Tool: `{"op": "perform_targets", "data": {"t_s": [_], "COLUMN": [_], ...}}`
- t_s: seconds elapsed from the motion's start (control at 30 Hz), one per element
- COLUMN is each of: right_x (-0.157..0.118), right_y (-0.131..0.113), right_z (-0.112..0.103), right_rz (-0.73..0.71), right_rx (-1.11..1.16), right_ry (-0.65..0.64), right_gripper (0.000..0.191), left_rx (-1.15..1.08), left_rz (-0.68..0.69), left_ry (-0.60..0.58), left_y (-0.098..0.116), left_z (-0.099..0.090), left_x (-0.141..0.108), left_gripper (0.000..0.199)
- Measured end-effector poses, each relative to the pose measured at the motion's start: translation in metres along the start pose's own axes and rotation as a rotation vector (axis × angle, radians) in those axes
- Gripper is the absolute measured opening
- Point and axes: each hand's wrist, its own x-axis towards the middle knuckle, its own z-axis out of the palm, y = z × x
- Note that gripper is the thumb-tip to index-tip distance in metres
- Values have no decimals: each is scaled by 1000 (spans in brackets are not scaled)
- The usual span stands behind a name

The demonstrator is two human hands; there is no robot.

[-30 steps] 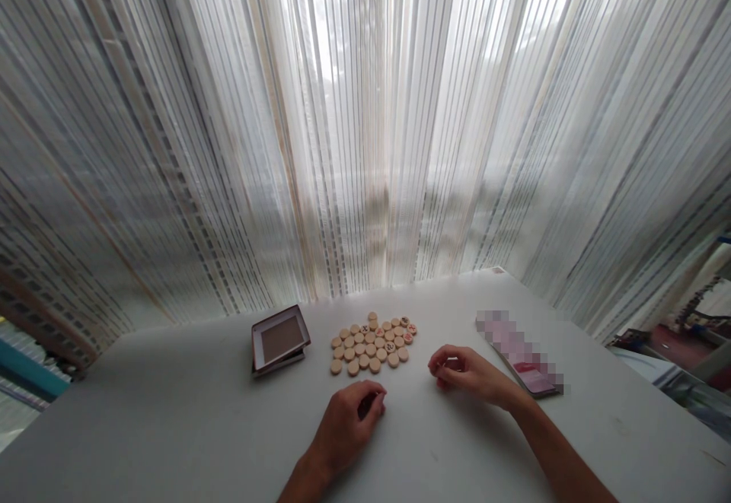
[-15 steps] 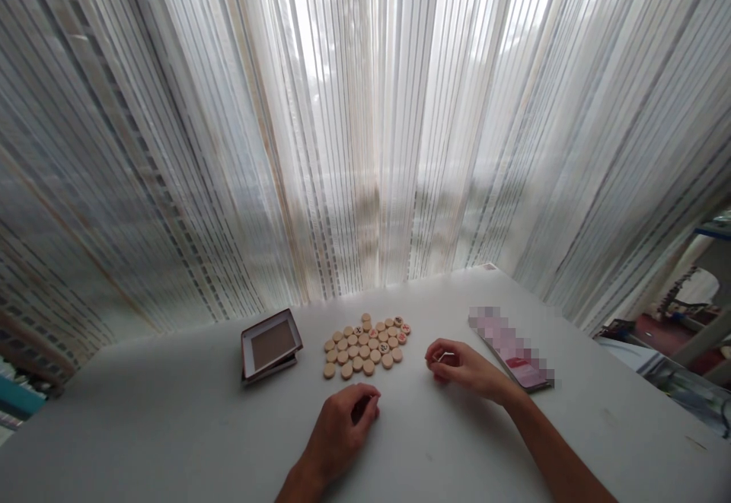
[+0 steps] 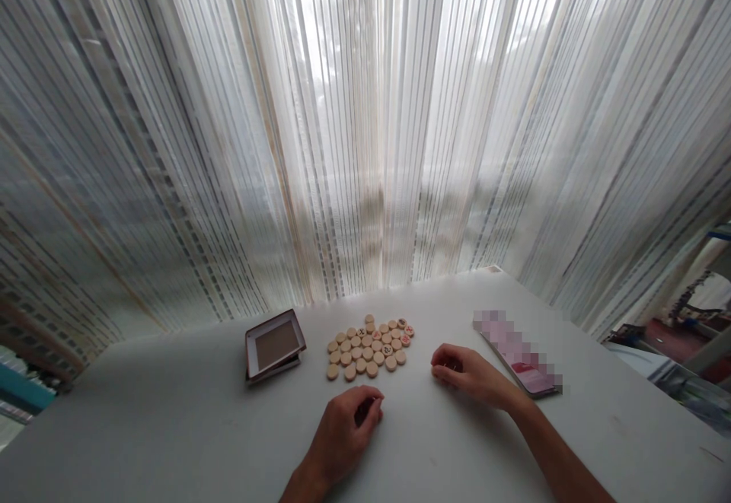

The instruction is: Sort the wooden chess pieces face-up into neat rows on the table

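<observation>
A cluster of round wooden Chinese chess pieces (image 3: pixel 366 352) lies on the white table (image 3: pixel 188 419). Most show plain faces; several carry black or red characters. My left hand (image 3: pixel 348 423) rests just in front of the cluster, its fingers curled toward the thumb, with no object visible in it. To the right of the pieces, apart from them, my right hand (image 3: pixel 468 374) is loosely closed near the table, fingers bent inward. Nothing shows in its hollow, though the fingertips are partly hidden.
Left of the pieces sits a shallow box (image 3: pixel 275 342), its parts stacked askew. A pink flat item (image 3: pixel 517 354), partly pixelated, lies beyond my right hand. A striped sheer curtain (image 3: pixel 365 145) hangs behind the table. Cluttered shelves (image 3: pixel 702 320) stand at the right.
My right hand's fingers have curled further in, and its thumb has shifted. My left hand holds nearly the same pose. The whole view has slid slightly; the pieces keep their arrangement.
</observation>
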Motion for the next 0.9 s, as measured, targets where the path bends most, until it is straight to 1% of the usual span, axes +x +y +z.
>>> {"op": "perform_targets", "data": {"t_s": [0.17, 0.43, 0.6, 0.67, 0.73, 0.9], "right_x": [-1, 1, 2, 2, 4, 11], "right_y": [0, 0, 2, 5, 7, 13], "right_z": [-3, -3, -2, -3, -4, -2], "right_rz": [-15, -11, -56, -53, -47, -97], "right_rx": [-109, -148, -182, -193, -202, -146], "right_ry": [33, 40, 57, 64, 100, 275], "right_gripper": [15, 14, 12, 14, 17, 25], "left_rx": [11, 7, 14, 10, 6, 0], "left_rz": [-3, -3, -20, -16, -14, -13], "left_ry": [7, 1, -5, 0, 3, -4], "left_y": [0, 0, 0, 1, 1, 1], "left_z": [0, -1, 0, 0, 0, -1], "left_x": [0, 0, 0, 0, 0, 0], "left_gripper": [21, 20, 20, 20, 20, 20]}}
